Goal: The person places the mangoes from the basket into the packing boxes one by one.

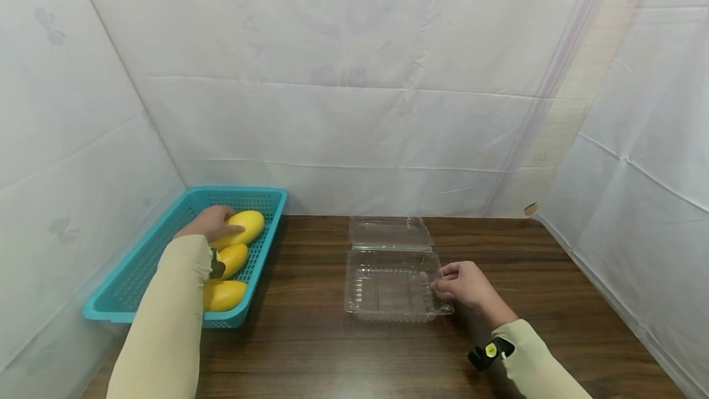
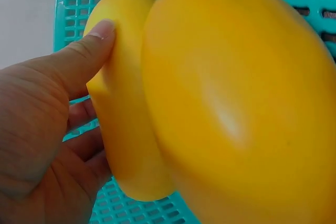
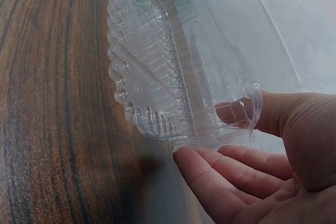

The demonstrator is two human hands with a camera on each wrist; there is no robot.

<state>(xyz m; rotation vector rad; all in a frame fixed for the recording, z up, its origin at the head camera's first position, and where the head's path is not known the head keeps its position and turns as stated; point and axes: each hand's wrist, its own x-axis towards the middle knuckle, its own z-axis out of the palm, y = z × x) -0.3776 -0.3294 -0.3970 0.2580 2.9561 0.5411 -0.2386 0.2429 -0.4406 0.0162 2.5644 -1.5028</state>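
Note:
My left hand reaches into a teal plastic basket on the left and grips the farthest of its yellow mangoes. In the left wrist view the thumb lies along the side of that mango, with the fingers partly hidden behind it. Another mango fills the right of that view. On the right, my right hand pinches the side rim of a clear plastic clamshell box, which stands with its lid folded back. Its thumb shows through the clear wall in the right wrist view.
Two more mangoes lie nearer in the basket, a middle one and a front one. Everything stands on a dark wooden table. White sheeting encloses the back and both sides.

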